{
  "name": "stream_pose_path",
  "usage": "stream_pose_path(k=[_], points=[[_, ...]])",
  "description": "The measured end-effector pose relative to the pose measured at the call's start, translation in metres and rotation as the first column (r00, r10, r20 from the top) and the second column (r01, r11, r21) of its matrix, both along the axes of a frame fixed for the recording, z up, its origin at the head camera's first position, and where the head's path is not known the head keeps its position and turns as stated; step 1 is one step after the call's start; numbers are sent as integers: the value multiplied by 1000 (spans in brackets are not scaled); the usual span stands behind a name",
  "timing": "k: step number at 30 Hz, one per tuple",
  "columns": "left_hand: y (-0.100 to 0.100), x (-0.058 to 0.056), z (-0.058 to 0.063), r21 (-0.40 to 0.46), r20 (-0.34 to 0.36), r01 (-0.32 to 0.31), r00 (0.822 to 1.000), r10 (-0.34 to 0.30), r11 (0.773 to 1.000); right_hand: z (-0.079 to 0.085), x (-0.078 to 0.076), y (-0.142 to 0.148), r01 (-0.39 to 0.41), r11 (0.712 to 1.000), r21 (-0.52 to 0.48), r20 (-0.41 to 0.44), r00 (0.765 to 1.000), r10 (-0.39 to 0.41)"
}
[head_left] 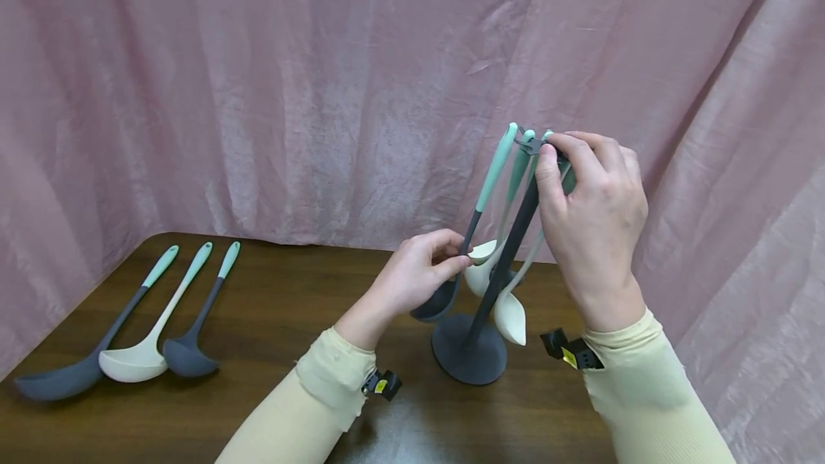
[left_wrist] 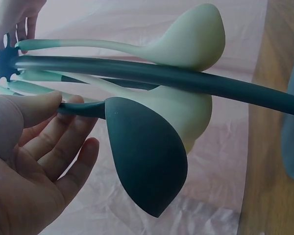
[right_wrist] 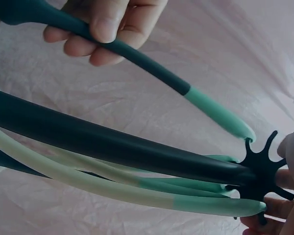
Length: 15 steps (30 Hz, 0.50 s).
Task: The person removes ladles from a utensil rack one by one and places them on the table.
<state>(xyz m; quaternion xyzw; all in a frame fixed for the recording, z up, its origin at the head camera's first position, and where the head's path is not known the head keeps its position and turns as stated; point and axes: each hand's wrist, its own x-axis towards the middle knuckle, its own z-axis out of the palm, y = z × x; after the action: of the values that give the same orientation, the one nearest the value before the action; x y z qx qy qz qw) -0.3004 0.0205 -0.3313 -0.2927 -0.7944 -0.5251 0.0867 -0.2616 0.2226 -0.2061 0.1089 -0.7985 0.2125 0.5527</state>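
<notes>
Utensil stand (head_left: pixel 468 356), right of centre, its top gripped by my right hand (head_left: pixel 596 213), already bears pale ladles (head_left: pixel 511 319); three utensils (head_left: pixel 134 364) lie unhung at lower left; my left hand (head_left: pixel 415 271) pinches a dark ladle (head_left: pixel 435 304), its tip touching a hook (right_wrist: pixel 248 150), seating unclear.

Soft light (pale glare on tabletop (head_left: pixel 290 306))

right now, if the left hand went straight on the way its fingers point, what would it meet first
Past the dark ladle it pinches, the left hand would probably meet a hanging cream ladle's bowl first, beside the stand's pole; depth is unclear.
</notes>
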Motion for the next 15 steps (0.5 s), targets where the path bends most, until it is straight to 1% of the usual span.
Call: stream_pose_path(k=[7,11,15], points=[[0,-1,2,8,-14,-7,1000,7,1000,-1,-9,3,-52,998,-21,-48,998,51],[-1,-2,2,17,-17,-9,1000,9,1000,-1,-10,4,-60,998,-29,-40,997,59],[-1,-2,3,42,-13,9,1000,-9,999,-1,-10,6,-68,997,-36,-25,997,68]])
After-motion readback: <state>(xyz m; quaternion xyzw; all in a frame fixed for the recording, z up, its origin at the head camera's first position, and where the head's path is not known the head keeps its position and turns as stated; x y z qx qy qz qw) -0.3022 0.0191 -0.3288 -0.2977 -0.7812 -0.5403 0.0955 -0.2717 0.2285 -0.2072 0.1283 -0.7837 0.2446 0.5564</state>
